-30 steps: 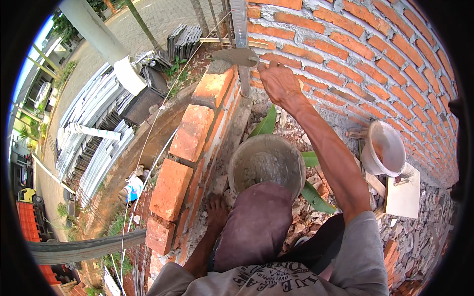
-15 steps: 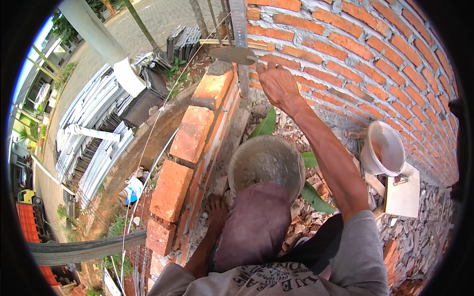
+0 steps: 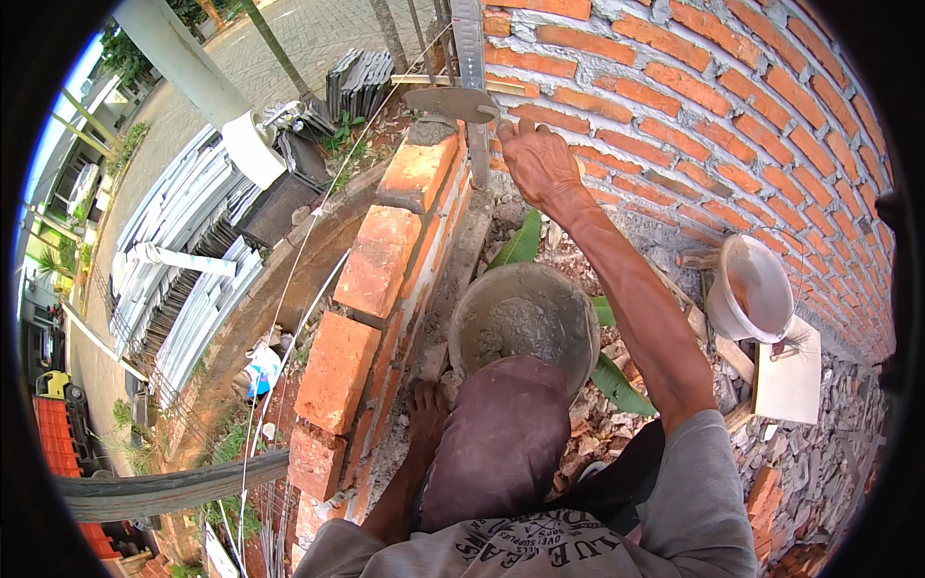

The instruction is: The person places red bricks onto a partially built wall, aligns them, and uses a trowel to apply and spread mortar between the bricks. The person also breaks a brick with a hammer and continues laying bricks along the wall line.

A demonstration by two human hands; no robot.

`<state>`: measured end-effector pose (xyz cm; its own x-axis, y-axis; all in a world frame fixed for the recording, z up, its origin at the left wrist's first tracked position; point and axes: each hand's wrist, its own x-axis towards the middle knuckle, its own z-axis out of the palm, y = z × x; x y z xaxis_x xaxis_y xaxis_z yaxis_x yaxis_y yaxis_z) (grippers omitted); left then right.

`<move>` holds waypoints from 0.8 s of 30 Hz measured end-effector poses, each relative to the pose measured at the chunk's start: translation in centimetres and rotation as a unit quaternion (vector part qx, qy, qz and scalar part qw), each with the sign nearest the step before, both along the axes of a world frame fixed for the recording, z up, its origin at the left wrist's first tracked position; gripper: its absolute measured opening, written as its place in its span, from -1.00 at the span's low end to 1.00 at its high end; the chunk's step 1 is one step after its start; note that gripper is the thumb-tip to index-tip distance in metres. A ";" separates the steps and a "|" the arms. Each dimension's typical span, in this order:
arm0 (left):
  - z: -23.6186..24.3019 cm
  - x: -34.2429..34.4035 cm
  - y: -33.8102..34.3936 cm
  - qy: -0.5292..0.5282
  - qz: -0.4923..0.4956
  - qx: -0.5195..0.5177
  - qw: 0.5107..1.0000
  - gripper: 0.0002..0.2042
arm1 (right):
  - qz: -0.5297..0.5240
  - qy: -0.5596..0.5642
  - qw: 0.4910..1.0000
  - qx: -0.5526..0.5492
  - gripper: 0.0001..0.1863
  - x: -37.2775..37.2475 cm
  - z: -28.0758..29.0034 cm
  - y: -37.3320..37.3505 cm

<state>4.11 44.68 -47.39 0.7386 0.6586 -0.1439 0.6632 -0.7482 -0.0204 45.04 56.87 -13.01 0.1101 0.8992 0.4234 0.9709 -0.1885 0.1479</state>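
Gripping a trowel (image 3: 451, 102), the right hand (image 3: 540, 164) holds its flat metal blade by grey mortar (image 3: 432, 129) on the end brick (image 3: 416, 173); the left hand's state cannot be told. Four rough orange bricks look laid, joints seemingly unfilled; wet mortar remains in the round bowl (image 3: 464, 337).

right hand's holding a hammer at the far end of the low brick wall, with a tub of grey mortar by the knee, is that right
Not a hammer: the head view shows the right hand holding a trowel at the far end of the low brick wall, with a tub of grey mortar by the knee.
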 end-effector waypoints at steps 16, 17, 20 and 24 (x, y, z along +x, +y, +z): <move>0.0 -0.1 -0.1 0.037 -0.036 0.092 0.994 -0.45 | -0.039 -0.016 0.997 -0.067 -0.67 -1.9 0.9 0.9; -0.1 -0.1 -0.1 0.045 -0.041 0.095 0.994 -0.45 | -0.027 -0.011 0.998 -0.062 -0.66 -1.9 1.0 0.5; -0.5 0.0 -0.1 0.029 -0.032 0.088 0.995 -0.45 | 0.003 -0.006 1.000 -0.013 -0.68 -1.6 1.3 -0.6; -0.8 -0.1 0.0 -0.006 -0.022 0.055 0.998 -0.42 | 0.021 0.014 1.000 0.012 -0.77 -1.1 2.0 -0.2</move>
